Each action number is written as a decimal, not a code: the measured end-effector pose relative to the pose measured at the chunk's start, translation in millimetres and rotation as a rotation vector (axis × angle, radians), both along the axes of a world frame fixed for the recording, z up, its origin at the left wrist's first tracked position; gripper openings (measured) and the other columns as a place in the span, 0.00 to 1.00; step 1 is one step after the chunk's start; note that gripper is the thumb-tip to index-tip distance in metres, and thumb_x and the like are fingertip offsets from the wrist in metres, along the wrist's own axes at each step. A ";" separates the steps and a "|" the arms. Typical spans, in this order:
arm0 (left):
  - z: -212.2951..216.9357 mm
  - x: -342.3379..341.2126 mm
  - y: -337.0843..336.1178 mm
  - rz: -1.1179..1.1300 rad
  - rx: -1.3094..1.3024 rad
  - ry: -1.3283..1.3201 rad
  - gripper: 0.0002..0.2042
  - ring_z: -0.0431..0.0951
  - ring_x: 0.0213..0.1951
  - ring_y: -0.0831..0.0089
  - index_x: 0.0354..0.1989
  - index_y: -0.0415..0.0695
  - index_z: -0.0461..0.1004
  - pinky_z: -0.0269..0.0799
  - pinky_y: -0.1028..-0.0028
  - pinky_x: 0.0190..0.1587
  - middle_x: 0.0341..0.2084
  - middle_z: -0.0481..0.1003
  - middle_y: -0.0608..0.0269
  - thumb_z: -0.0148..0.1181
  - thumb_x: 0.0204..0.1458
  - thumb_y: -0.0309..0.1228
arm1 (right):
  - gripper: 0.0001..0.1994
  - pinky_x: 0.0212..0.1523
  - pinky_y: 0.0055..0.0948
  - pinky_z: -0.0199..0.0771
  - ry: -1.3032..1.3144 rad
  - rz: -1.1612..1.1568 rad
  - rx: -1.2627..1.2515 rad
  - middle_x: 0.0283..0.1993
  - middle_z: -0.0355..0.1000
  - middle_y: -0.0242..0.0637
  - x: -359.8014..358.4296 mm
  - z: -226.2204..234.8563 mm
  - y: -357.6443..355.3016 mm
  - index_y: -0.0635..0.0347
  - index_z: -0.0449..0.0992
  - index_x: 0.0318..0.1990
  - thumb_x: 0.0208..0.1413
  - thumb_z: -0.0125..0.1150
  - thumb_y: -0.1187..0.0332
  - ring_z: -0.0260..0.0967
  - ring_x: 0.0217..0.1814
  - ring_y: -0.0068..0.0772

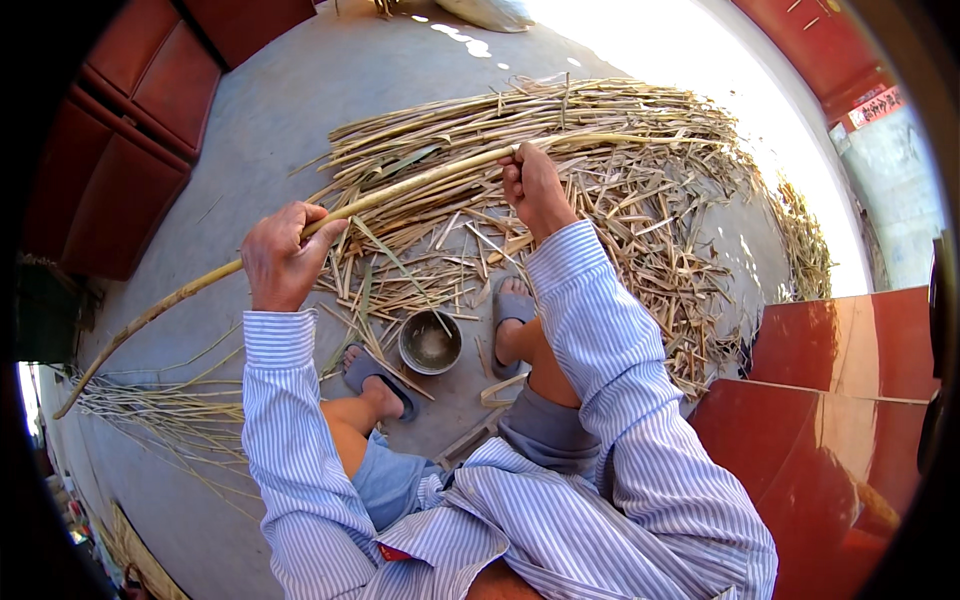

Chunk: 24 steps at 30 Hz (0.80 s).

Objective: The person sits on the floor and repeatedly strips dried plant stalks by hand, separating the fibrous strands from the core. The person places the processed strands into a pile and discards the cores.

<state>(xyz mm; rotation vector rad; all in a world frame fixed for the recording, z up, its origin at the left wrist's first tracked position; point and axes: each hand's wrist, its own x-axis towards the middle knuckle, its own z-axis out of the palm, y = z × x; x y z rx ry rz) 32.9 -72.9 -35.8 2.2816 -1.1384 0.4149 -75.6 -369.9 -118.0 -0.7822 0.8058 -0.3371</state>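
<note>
A grey concrete floor (265, 150) is bordered along its left edge by dark red, panelled furniture (150, 90), and toward its far edge a broad heap of dry, straw-coloured stalks and split strips (480, 125) is spread. In front of the heap, one long, bowed, yellow-brown stalk (420, 182) is held slantwise across both hands. Its left stretch is carried well past the left hand (285, 258) to a free tip, near a spray of thin, pale branches (165, 405); its other stretch is extended beyond the right hand (540, 192), where its end is hard to tell from the heap. Short lengths of the stalk are covered by the fingers, and the contents of a round, dark bowl (432, 371) between the feet cannot be made out. By the left hand, the stalk is gripped between thumb and curled fingers; by the right, it is pinched narrowly, the other fingers folded in.
</note>
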 end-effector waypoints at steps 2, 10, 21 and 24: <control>-0.1 -5.5 -4.7 0.004 -0.032 0.045 0.11 0.75 0.21 0.65 0.27 0.43 0.77 0.67 0.68 0.25 0.19 0.76 0.59 0.71 0.43 0.36 | 0.05 0.13 0.22 0.46 -0.150 -0.036 0.123 0.15 0.55 0.23 -0.7 -3.7 0.8 0.56 0.65 0.26 0.51 0.42 0.69 0.45 0.12 0.17; -2.7 0.5 -7.8 0.090 0.020 0.245 0.11 0.77 0.22 0.66 0.28 0.44 0.77 0.68 0.68 0.26 0.19 0.77 0.59 0.69 0.45 0.38 | 0.05 0.25 0.23 0.67 -0.185 -0.069 0.357 0.25 0.67 0.31 7.4 7.1 38.6 0.58 0.69 0.33 0.55 0.44 0.72 0.64 0.23 0.24; -14.5 39.1 83.1 0.212 0.284 0.219 0.12 0.74 0.29 0.58 0.30 0.45 0.75 0.67 0.63 0.34 0.22 0.77 0.60 0.71 0.38 0.32 | 0.10 0.32 0.21 0.73 -0.059 -0.167 0.018 0.34 0.75 0.32 -28.6 -41.9 -77.1 0.57 0.76 0.38 0.64 0.52 0.61 0.73 0.34 0.24; -15.4 24.8 37.3 -0.022 0.276 0.138 0.15 0.74 0.28 0.59 0.28 0.45 0.75 0.61 0.61 0.32 0.19 0.76 0.61 0.67 0.42 0.43 | 0.09 0.32 0.20 0.73 -0.136 0.049 0.009 0.33 0.75 0.32 -10.6 -24.6 -24.0 0.58 0.76 0.40 0.63 0.55 0.63 0.74 0.36 0.24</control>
